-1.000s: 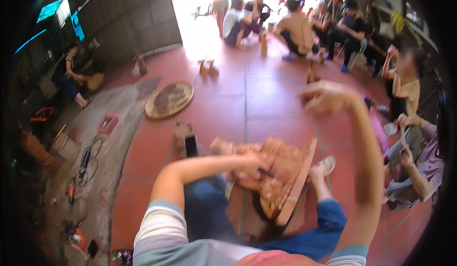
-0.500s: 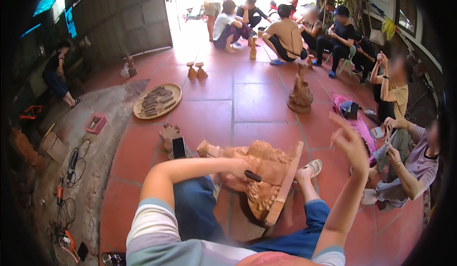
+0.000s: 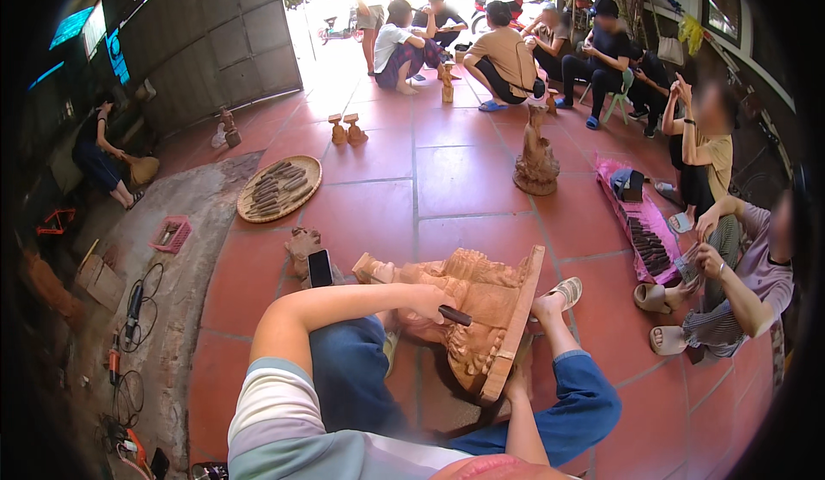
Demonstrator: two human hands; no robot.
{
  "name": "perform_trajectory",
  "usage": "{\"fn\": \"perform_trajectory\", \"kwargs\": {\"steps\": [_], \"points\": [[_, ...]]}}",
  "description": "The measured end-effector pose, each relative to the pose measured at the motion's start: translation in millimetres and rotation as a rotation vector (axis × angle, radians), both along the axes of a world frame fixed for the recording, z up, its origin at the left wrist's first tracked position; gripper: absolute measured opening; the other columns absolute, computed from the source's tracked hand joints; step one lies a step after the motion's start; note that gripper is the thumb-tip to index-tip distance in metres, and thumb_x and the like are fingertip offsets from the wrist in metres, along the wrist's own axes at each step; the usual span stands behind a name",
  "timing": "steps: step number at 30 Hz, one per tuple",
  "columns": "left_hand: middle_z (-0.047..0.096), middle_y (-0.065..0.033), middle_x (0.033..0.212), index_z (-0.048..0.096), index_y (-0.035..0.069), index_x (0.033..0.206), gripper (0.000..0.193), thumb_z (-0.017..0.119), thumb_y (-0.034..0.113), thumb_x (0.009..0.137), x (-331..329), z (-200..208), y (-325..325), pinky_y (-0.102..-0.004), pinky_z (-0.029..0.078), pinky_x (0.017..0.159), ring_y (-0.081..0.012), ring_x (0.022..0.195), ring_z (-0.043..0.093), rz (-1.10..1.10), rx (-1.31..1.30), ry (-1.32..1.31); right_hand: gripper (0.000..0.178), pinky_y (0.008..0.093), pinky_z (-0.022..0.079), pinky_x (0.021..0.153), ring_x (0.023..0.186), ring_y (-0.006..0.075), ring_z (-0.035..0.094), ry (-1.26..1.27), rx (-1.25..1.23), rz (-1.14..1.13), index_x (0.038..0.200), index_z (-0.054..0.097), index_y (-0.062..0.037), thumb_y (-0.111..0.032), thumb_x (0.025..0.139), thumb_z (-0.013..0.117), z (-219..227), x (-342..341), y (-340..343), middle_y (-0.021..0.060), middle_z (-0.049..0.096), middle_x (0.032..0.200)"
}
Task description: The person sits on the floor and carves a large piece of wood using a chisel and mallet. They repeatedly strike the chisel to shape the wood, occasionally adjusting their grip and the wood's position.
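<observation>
A large reddish-brown wooden carving (image 3: 468, 295) lies on its side between my legs, its flat plank-like base (image 3: 514, 325) turned to the right. My left hand (image 3: 427, 301) is closed round a tool with a dark rounded handle (image 3: 455, 315), just over the carving's middle. The tool's working end cannot be made out. Low at the base's near right edge, my right hand (image 3: 516, 385) touches or sits close against the wood; its fingers are hidden behind the base. Beyond my left knee a phone (image 3: 320, 268) leans against a smaller carved wooden piece (image 3: 302, 246).
A round woven tray (image 3: 301, 208) of dark sticks lies ahead left. An upright carved figure (image 3: 537, 164) stands ahead right. A pink sheet (image 3: 620, 214) bears more dark sticks near a seated person (image 3: 756, 261). Power tools (image 3: 133, 312) with cords lie at left. Several people sit farther back.
My right hand has dropped from raised in the air at the right to the carving's base. My left hand stays over the carving with the tool. The view has shifted slightly.
</observation>
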State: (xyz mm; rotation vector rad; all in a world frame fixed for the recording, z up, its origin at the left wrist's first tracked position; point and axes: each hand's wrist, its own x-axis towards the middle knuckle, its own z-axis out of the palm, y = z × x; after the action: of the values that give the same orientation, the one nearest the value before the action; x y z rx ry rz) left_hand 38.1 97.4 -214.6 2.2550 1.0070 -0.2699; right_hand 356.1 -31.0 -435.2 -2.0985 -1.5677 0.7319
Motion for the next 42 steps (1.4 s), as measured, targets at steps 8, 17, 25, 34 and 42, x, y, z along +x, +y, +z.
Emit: {"fn": "perform_trajectory", "kwargs": {"steps": [8, 17, 25, 34, 42], "points": [[0.066, -0.0130, 0.102, 0.059, 0.014, 0.119, 0.044, 0.064, 0.021, 0.076, 4, 19, -5, -0.0430, 0.047, 0.084, -0.0325, 0.098, 0.061, -0.063, 0.077, -0.079, 0.075, 0.0431, 0.044, 0.097, 0.115, 0.0342, 0.055, 0.065, -0.167, -0.146, 0.129, 0.046, -0.0060, -0.029, 0.066, 0.079, 9, 19, 23, 0.0213, 0.058, 0.119], [0.066, -0.0164, 0.099, 0.059, 0.017, 0.118, 0.044, 0.065, 0.023, 0.075, 8, 35, -13, -0.0461, 0.048, 0.078, -0.0354, 0.093, 0.062, 0.052, -0.066, -0.010, 0.099, 0.0409, 0.045, 0.097, 0.120, 0.0335, 0.052, 0.021, -0.269, -0.167, 0.142, 0.031, -0.0169, -0.041, 0.061, 0.083, -12, 20, 11, 0.0181, 0.056, 0.126], [0.065, -0.0158, 0.102, 0.060, 0.016, 0.117, 0.043, 0.068, 0.025, 0.075, -8, 37, -15, -0.0436, 0.046, 0.085, -0.0344, 0.099, 0.061, 0.066, -0.078, -0.008, 0.107, 0.0460, 0.044, 0.098, 0.123, 0.0343, 0.049, 0.050, -0.349, -0.211, 0.145, 0.025, -0.0229, -0.045, 0.058, 0.083, 53, -12, 15, 0.0163, 0.048, 0.135], [0.066, -0.0147, 0.100, 0.058, 0.014, 0.118, 0.040, 0.062, 0.022, 0.079, -3, 36, -12, -0.0429, 0.047, 0.084, -0.0339, 0.096, 0.062, 0.031, -0.004, -0.084, 0.067, 0.0375, 0.051, 0.067, 0.089, 0.0279, 0.063, 0.603, -0.295, -0.371, 0.121, 0.054, -0.0012, 0.000, 0.055, 0.066, -25, 34, 16, 0.0133, 0.064, 0.098], [0.066, -0.0158, 0.098, 0.058, 0.014, 0.120, 0.047, 0.068, 0.026, 0.076, -20, 2, -8, -0.0433, 0.048, 0.081, -0.0332, 0.093, 0.063, 0.073, 0.093, -0.230, 0.056, 0.0320, 0.048, 0.056, 0.071, 0.0204, 0.058, 1.043, 0.132, -0.263, 0.108, 0.050, -0.0009, 0.009, 0.053, 0.055, 73, 27, 9, 0.0072, 0.057, 0.081]]}}
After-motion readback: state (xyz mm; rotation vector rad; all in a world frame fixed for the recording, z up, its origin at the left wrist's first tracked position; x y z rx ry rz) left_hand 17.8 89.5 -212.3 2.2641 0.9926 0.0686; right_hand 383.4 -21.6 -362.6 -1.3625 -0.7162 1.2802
